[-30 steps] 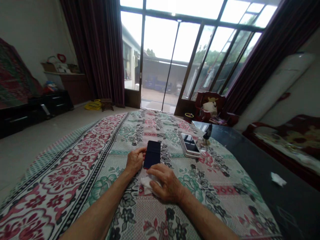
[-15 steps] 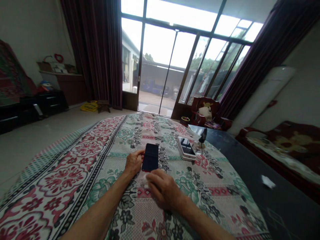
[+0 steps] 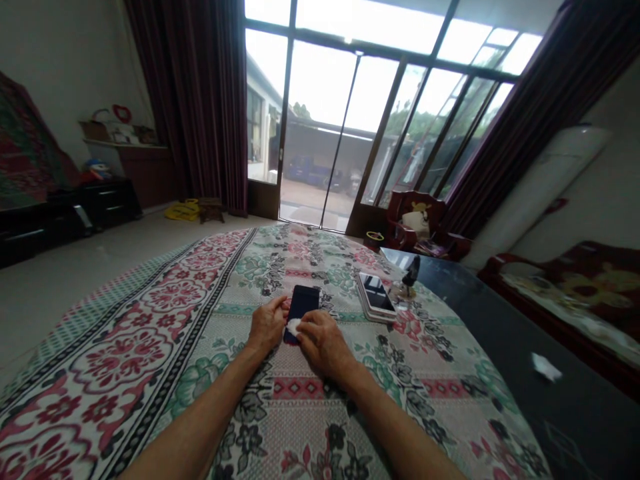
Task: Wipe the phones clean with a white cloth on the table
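A dark-screened smartphone [image 3: 303, 301] lies face up on the patterned tablecloth [image 3: 300, 427]. Along its left edge, my left hand [image 3: 267, 325] grips it with the fingertips. Pinched in my right hand [image 3: 327, 343] is a small wad of white tissue [image 3: 293, 326], which rests on the lower part of the screen. The right fingers cover the phone's lower right corner. To the right, apart from both hands, sits a stack of white-edged devices [image 3: 377, 297], the top one showing a dark screen.
A small dark object on a stand [image 3: 411, 275] is beyond the stack. Crumpled white paper [image 3: 546, 367] lies on the black surface [image 3: 520, 333] at right. A carved wooden chair [image 3: 417, 213] stands near the glass doors, and a yellow bag [image 3: 183, 210] lies on the floor.
My right hand has moved up and forward, bringing the white tissue from below the phone onto its screen. The left hand keeps its place at the phone's left edge.
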Action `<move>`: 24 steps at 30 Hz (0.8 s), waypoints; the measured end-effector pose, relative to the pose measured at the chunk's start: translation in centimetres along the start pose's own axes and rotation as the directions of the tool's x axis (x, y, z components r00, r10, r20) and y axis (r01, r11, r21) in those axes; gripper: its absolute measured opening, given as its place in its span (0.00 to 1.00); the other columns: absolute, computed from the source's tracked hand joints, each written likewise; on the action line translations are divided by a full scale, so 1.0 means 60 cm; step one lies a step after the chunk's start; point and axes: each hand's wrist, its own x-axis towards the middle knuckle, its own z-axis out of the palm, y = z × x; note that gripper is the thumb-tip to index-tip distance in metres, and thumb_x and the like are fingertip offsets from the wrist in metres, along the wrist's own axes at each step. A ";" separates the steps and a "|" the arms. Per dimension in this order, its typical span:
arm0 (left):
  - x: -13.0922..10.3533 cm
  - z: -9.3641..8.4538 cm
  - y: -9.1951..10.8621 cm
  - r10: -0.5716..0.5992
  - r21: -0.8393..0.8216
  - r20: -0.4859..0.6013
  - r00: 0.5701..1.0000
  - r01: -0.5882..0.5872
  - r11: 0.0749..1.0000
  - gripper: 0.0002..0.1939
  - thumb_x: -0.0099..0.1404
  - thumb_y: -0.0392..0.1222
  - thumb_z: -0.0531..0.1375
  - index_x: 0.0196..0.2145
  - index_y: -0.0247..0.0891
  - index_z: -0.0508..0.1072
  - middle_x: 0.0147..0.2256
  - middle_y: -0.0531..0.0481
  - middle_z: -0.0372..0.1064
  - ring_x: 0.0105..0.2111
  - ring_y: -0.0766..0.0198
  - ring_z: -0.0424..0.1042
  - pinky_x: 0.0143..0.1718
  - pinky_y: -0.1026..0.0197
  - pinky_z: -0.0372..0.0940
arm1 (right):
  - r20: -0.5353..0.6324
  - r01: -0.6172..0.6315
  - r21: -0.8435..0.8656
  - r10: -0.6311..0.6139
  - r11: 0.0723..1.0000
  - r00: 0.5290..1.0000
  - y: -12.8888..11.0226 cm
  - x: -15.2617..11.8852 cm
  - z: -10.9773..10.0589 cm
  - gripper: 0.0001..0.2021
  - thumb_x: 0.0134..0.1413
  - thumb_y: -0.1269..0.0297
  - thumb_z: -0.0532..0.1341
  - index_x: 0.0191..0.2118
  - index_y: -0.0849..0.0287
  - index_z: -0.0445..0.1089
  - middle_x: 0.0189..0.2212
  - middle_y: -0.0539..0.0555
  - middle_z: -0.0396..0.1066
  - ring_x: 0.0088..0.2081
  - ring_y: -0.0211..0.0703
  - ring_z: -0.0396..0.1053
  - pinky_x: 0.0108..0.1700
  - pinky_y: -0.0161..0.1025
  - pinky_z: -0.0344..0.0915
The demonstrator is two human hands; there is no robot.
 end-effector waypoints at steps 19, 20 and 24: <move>-0.013 -0.014 0.041 0.031 0.227 0.044 0.999 -0.041 0.973 0.19 0.62 0.33 0.51 0.48 0.37 0.74 0.38 0.47 0.78 0.37 0.60 0.76 0.39 0.61 0.69 | 0.034 -0.074 -0.097 0.077 0.993 0.996 0.077 0.092 0.020 0.07 0.58 0.69 0.59 0.35 0.57 0.76 0.38 0.54 0.72 0.40 0.41 0.67 0.47 0.39 0.59; -0.014 -0.014 0.043 0.039 0.233 0.047 0.998 -0.049 0.971 0.19 0.62 0.34 0.50 0.48 0.37 0.74 0.38 0.47 0.77 0.37 0.60 0.76 0.40 0.61 0.69 | 0.035 -0.081 -0.096 0.085 0.992 0.996 0.083 0.098 0.022 0.07 0.58 0.69 0.59 0.35 0.57 0.76 0.38 0.54 0.73 0.40 0.42 0.67 0.47 0.39 0.59; -0.019 -0.015 0.046 0.091 0.231 0.038 0.995 -0.097 0.968 0.19 0.62 0.35 0.51 0.47 0.39 0.74 0.38 0.48 0.77 0.39 0.59 0.76 0.42 0.60 0.68 | 0.030 -0.106 -0.077 0.109 0.991 0.994 0.109 0.125 0.031 0.07 0.57 0.70 0.60 0.36 0.58 0.77 0.36 0.55 0.74 0.40 0.42 0.69 0.46 0.37 0.60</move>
